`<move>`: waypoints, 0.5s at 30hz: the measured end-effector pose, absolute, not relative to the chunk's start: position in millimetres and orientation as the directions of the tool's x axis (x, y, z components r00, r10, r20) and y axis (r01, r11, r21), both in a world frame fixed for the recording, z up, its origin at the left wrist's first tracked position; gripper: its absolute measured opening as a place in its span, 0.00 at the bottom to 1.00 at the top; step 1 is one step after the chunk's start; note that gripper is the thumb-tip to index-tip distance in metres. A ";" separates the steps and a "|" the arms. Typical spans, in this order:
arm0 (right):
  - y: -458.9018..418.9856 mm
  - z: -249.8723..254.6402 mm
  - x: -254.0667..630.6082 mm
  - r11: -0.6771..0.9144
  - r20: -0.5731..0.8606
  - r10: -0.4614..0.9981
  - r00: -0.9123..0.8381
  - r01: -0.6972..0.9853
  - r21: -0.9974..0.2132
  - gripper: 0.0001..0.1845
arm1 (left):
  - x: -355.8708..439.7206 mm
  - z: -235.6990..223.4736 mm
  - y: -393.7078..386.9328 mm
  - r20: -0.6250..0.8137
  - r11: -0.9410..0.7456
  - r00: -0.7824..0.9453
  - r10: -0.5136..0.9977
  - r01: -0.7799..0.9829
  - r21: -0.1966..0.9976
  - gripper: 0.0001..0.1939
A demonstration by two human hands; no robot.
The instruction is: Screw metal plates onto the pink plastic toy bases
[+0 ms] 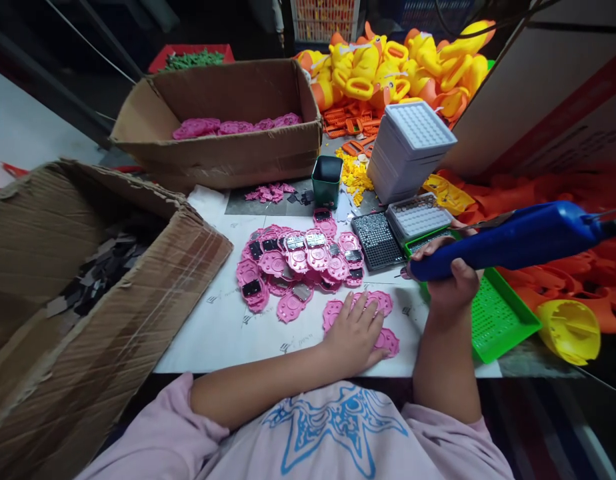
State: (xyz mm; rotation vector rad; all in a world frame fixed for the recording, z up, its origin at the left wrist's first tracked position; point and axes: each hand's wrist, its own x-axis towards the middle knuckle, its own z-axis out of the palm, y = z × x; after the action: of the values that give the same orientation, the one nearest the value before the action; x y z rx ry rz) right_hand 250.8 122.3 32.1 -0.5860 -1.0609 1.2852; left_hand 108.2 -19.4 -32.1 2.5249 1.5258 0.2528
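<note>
My left hand (352, 333) lies flat, fingers stretched out, over several pink plastic plates (383, 302) near the table's front edge. In my right hand (458, 283) is a blue electric screwdriver (513, 240), with the fingers wrapped round its body. Its tip points left, above the green tray's edge. Beyond my left hand is a pile of pink plastic pieces (273, 262), several fitted with silvery or black covers. A black gridded tray (378, 241) and a white tray (421, 217) holding small parts lie just past the screwdriver tip.
Cardboard boxes stand at left (188, 260) and at the back (228, 160). A dark green cup (327, 183) and a stack of white trays (405, 157) stand behind the pile. A green tray (505, 327) lies at right, near orange parts (563, 267); yellow ducks (363, 67) are heaped behind.
</note>
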 end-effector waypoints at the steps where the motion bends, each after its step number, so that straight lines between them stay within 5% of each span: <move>1: 122.3 31.7 250.9 0.233 0.295 0.954 -0.059 -0.472 -0.850 0.23 | 108.8 -32.0 -18.7 0.064 -0.465 0.464 0.884 0.852 0.242 0.35; 15: 121.7 30.2 253.2 0.216 0.272 0.960 -0.065 -0.446 -0.868 0.23 | 111.9 -27.9 -8.2 0.126 -0.512 0.501 0.856 0.792 0.333 0.30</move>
State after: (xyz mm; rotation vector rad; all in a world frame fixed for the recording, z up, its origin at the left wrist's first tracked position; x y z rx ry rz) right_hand 253.2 121.7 30.2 -0.6329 -1.0679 1.2890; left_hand 111.9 -8.2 -27.9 2.5134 1.4056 0.4055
